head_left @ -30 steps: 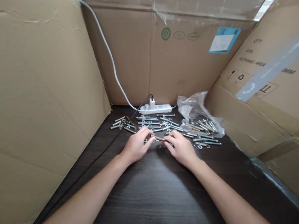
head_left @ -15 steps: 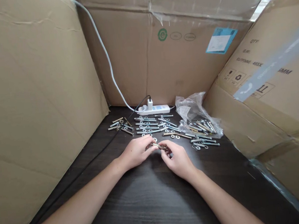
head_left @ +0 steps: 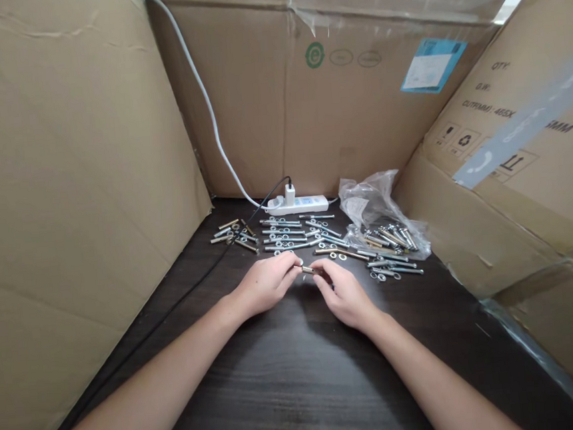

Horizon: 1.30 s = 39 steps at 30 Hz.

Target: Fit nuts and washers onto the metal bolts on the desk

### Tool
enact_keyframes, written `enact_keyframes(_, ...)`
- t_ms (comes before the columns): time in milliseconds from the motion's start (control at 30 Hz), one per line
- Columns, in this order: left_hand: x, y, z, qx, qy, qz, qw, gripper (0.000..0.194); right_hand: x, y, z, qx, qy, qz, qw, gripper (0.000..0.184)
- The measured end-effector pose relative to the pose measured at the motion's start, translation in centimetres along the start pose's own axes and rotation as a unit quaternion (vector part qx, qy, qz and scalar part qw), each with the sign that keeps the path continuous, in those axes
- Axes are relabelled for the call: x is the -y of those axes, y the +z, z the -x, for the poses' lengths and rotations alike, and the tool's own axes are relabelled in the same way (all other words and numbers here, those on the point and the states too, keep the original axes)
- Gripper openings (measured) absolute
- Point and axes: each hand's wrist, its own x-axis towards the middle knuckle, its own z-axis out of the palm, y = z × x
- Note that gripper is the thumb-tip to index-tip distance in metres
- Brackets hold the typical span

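My left hand [head_left: 265, 285] and my right hand [head_left: 342, 293] meet over the dark wooden table [head_left: 300, 374], and between their fingertips they pinch a short metal bolt [head_left: 308, 269]. A small washer seems to sit at the bolt's left end by my left fingers. Just beyond the hands lie several loose bolts and washers [head_left: 293, 234] in rows. A small separate group of bolts [head_left: 235, 235] lies further left.
A clear plastic bag [head_left: 379, 217] with more bolts lies at the right. A white power strip [head_left: 298, 204] with a plugged charger sits at the back, its white cable running up. A black cable [head_left: 183, 297] crosses the table's left. Cardboard boxes [head_left: 64, 194] wall in three sides.
Both hands have drawn closer together on the bolt, and less of it shows between the fingers. The camera view shifted slightly.
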Motion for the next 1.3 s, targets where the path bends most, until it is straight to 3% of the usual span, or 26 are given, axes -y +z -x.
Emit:
enact_keyframes(133, -0.7, 0.1, 0.0, 0.010, 0.022, 0.007, 1.000, 0.014, 0.8, -0.3, 0.0, 0.009, 0.012, -0.005, 1.000, 0.014)
enact_keyframes(233, -0.5, -0.4, 0.0, 0.007, 0.032, 0.000, 0.999, 0.013, 1.0, -0.4, -0.1, 0.009, 0.017, -0.001, 1.000, 0.021)
enact_keyframes(367, 1.2, -1.4, -0.1, -0.011, -0.020, -0.044, 0.999, 0.009, 0.2, -0.7, -0.3, -0.028, 0.067, 0.007, 0.997, 0.028)
enact_keyframes(467, 2.8, -1.6, -0.1, 0.008, -0.069, -0.077, 0.995, 0.012, -0.6, -1.0, -0.5, -0.049, 0.111, -0.010, 0.993, 0.031)
enact_keyframes(633, 3.7, -1.1, -0.1, 0.045, -0.064, -0.094, 0.992, 0.016, -1.2, -1.0, -0.6, -0.042, 0.121, -0.033, 0.991, 0.031)
enact_keyframes(900, 3.6, -0.4, -0.2, 0.040, -0.047, -0.114, 0.992, 0.008, -1.2, -1.0, -0.6, -0.041, 0.116, -0.039, 0.992, 0.032)
enact_keyframes(1300, 0.8, 2.6, -2.0, -0.021, -0.034, -0.130, 0.991, 0.019, -2.3, -1.3, -0.9, -0.067, 0.111, -0.055, 0.990, 0.033)
